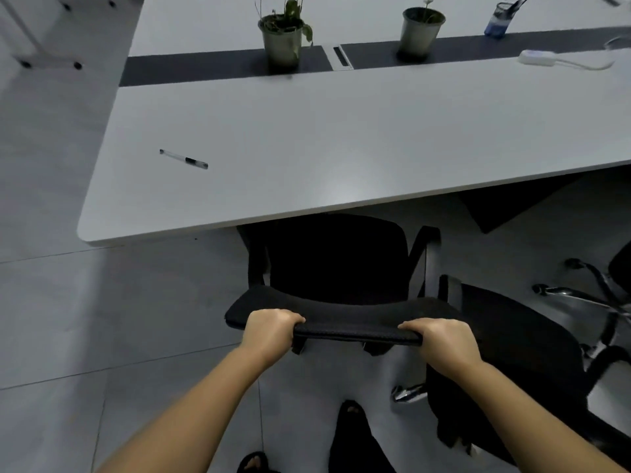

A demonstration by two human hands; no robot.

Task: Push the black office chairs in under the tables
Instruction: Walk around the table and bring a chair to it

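A black office chair [338, 257] stands in front of me, the front of its seat under the near edge of the white table [307, 148]. Its backrest top [348, 317] runs across the middle of the view. My left hand [269, 331] grips the left end of that backrest top, and my right hand [444, 343] grips the right end. A second black office chair [519, 343] stands close on the right, out from the table, its chrome base [580, 298] showing.
On the table lie a pen [183, 159], two potted plants [283, 35] [421, 29], a pen cup [500, 20] and a white power strip [537, 58]. Grey tiled floor [102, 319] lies to the left. My feet [351, 435] show below the chair.
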